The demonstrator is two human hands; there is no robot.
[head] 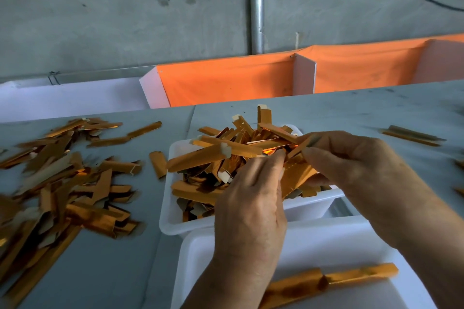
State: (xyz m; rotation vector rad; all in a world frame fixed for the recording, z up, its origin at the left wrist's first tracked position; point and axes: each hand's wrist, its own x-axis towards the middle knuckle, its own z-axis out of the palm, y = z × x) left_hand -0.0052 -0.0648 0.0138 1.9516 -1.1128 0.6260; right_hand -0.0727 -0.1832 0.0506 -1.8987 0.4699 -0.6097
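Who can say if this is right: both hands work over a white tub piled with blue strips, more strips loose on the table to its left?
Wrong colour: the head view shows orange-gold strips, not blue. The left hand and right hand work over the white tub; loose strips lie on the table to its left.

No text, label, brand, number or sign is readable anywhere.

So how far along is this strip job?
Early, probably. Done: two shiny orange card strips lie in the near white plastic tray. In hand: the right hand pinches one strip, left hand beside it. Left: the heaped white plastic tub and loose pile on the grey table.
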